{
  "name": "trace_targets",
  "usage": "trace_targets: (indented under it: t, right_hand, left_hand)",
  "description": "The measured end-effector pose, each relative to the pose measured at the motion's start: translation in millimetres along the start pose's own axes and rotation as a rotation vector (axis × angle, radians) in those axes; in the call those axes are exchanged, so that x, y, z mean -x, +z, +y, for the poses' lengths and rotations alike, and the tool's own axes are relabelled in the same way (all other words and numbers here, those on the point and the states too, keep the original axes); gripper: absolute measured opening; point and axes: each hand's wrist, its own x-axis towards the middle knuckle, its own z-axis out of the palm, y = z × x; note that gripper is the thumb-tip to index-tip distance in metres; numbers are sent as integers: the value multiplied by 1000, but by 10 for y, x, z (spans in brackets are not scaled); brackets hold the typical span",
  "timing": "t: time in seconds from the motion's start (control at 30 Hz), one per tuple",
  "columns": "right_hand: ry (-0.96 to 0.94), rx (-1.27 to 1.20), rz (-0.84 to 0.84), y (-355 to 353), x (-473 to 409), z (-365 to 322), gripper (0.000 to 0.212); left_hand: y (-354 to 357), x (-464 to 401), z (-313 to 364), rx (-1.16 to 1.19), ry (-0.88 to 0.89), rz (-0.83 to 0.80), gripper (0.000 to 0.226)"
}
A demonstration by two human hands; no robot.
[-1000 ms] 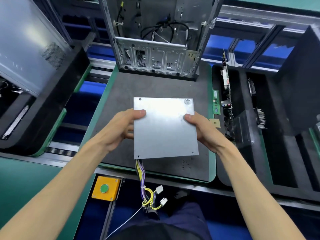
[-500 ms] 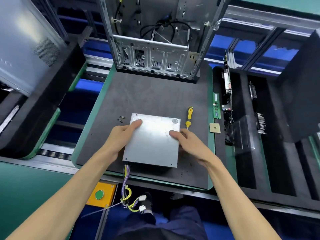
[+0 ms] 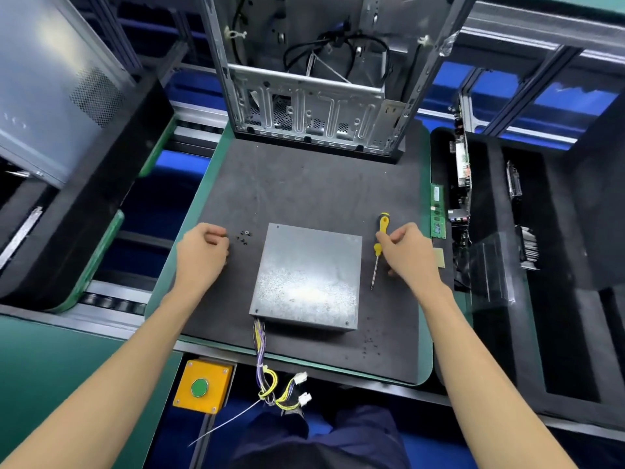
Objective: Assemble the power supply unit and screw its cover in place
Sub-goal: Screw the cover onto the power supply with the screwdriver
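At the bottom of the frame, a bundle of purple and yellow wires [image 3: 262, 360] hangs off the near edge of the desk [image 3: 304, 191], ending in white connectors [image 3: 302, 389] above the person's dark blue trousers. Left of the bundle, an orange box with a green push button [image 3: 202, 386] sits below the desk edge.

The wires come out of the near left corner of the power supply unit [image 3: 306, 280], a grey metal box lying flat in the middle of the frame on the dark mat, its cover on top. Neither hand touches it.

The left hand [image 3: 203, 253] is at the left of the box, knuckles up, fingers curled inward; whether the grip pinches a screw or nothing cannot be told. Just beyond its fingertips lies a small scatter of black screws [image 3: 244, 236] on the mat.

The right hand [image 3: 407, 253] is at the right of the box, fingers curled, its fingertips at the yellow handle of a screwdriver [image 3: 378, 247] that lies on the mat with its tip toward the near edge; a closed grip around the handle cannot be confirmed.

A green memory stick [image 3: 437, 211] lies at the right edge of the desk. Farther up the frame, an open metal computer case [image 3: 311, 106] stands at the far side of the mat, with black cables inside. Black foam trays [image 3: 507, 299] fill the right of the frame, and a grey case panel [image 3: 50, 96] leans at upper left.
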Motion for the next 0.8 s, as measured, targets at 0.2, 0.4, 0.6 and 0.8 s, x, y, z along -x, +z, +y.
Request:
trace_targets:
  t: [0.2,0.4,0.6,0.8]
  right_hand:
    - [6,40,-6,128,-74,40,30]
    - [42,-153,27,91,-106,-72,30]
    - [54,-667,-116,-69,60,-495,19]
    - [15,-976,-297,-60,294,-901,10]
  left_hand:
    - [108,-50,80,-263,148,9,6]
    - [176,-57,140,-351,171,43,3]
    - [180,-81,193,-390,163,49,15]
    - [124,-66,163,-254,216,7,11]
